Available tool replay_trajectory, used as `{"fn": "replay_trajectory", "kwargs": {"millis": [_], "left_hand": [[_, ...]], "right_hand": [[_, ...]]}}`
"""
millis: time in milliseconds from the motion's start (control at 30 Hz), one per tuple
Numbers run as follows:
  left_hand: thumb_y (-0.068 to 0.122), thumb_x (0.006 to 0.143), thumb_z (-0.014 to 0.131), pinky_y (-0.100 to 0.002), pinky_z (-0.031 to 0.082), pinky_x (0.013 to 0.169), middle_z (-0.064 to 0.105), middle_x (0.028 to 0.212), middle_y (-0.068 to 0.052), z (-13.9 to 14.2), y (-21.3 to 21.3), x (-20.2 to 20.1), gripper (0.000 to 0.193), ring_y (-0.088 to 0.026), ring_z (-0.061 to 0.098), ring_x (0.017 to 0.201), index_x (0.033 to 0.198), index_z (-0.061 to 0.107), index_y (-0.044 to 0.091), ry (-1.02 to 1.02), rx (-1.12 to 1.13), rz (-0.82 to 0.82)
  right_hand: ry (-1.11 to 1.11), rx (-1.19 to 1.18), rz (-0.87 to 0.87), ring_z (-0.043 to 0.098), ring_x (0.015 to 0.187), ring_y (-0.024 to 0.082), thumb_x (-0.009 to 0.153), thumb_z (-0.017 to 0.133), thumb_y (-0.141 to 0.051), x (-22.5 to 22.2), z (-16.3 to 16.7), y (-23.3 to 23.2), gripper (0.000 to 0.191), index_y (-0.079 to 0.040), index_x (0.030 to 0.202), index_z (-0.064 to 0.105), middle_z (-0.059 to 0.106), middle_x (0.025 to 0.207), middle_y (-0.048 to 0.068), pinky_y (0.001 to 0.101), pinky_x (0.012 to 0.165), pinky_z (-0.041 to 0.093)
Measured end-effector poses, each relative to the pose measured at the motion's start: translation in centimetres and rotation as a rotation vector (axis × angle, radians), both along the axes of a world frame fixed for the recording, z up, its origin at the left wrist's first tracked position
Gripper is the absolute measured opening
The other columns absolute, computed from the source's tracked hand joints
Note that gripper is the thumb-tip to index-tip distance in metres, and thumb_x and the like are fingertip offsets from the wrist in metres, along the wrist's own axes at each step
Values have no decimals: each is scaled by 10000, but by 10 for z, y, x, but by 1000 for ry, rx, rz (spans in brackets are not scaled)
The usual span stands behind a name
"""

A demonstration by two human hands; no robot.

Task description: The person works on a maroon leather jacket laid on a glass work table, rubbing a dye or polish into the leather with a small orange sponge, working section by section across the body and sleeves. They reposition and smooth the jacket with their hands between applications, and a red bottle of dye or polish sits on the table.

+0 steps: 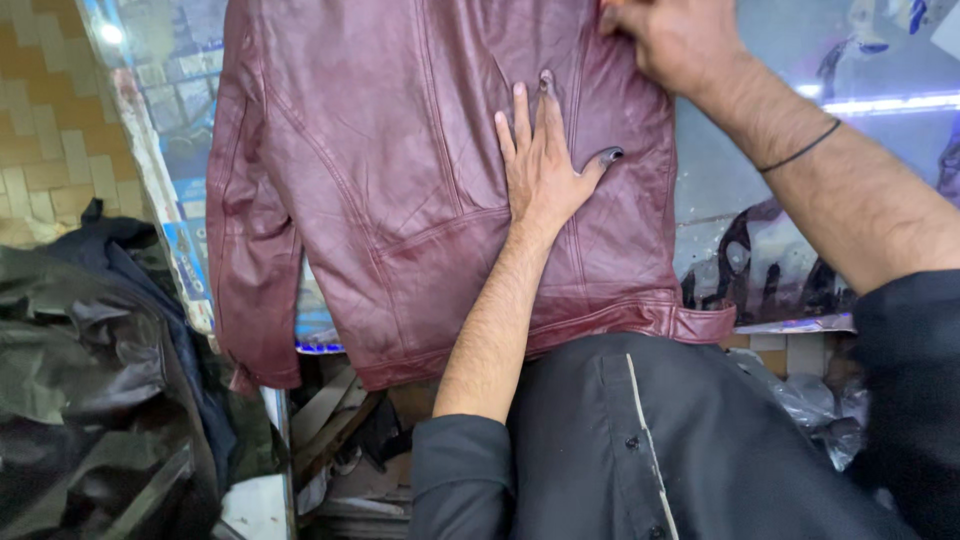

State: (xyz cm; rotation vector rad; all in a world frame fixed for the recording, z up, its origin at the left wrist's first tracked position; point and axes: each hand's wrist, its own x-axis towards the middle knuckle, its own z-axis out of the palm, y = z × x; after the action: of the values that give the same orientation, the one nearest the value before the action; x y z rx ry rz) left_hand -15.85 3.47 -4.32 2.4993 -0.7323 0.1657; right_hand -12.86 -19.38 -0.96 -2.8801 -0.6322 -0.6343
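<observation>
Maroon leather jacket (380, 200) lies spread over the glass counter (780, 200), hem hanging off the near edge. Left hand (545, 170) presses flat on it, fingers splayed, gripping nothing. Right hand (675, 40) pinches the jacket's far edge.

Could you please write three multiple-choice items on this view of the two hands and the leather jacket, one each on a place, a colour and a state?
1. Where does the left hand lie?
A. flat on the maroon leather jacket
B. on the pile of black garments
C. in the air

2. What colour is the jacket?
A. tan
B. maroon
C. green

3. How is the right hand set?
A. open and clear of the jacket
B. closed on the jacket's upper edge
C. resting on the black shirt

Answers:
1 A, the palm and spread fingers press on the leather.
2 B, the leather is dark reddish all over.
3 B, the fingers curl over the leather at the top of the view.
</observation>
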Motion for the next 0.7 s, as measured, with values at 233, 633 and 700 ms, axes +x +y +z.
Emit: {"fn": "replay_trajectory", "kwargs": {"millis": [233, 633, 700], "left_hand": [[622, 811, 760, -623, 109, 1291, 258, 1680, -155, -2, 0, -1, 1159, -377, 145, 1589, 1578, 202, -44, 5, -8, 3], [431, 792, 846, -655, -20, 1301, 485, 1570, -54, 14, -15, 56, 1099, -295, 173, 1605, 1594, 212, 28, 90, 59, -89], [486, 751, 879, -690, -37, 1240, 490, 1557, -75, 15, -11, 63, 1179, -326, 161, 1557, 1573, 195, -9, 29, -57, -91]], "right_hand": [[-139, 111, 89, 671, 1008, 236, 853, 665, -62, 3, 19, -8, 245, -176, 1052, 751, 700, 1069, 4, 409, 837, 481], [-139, -50, 36, 547, 1106, 262, 940, 749, -157, -11, 3, 1, 187, -213, 1113, 791, 648, 1162, 8, 477, 958, 390], [-225, -32, -62, 559, 1128, 230, 952, 700, -122, 5, 1, -6, 177, -216, 1087, 766, 641, 1166, -2, 474, 975, 394]]}}
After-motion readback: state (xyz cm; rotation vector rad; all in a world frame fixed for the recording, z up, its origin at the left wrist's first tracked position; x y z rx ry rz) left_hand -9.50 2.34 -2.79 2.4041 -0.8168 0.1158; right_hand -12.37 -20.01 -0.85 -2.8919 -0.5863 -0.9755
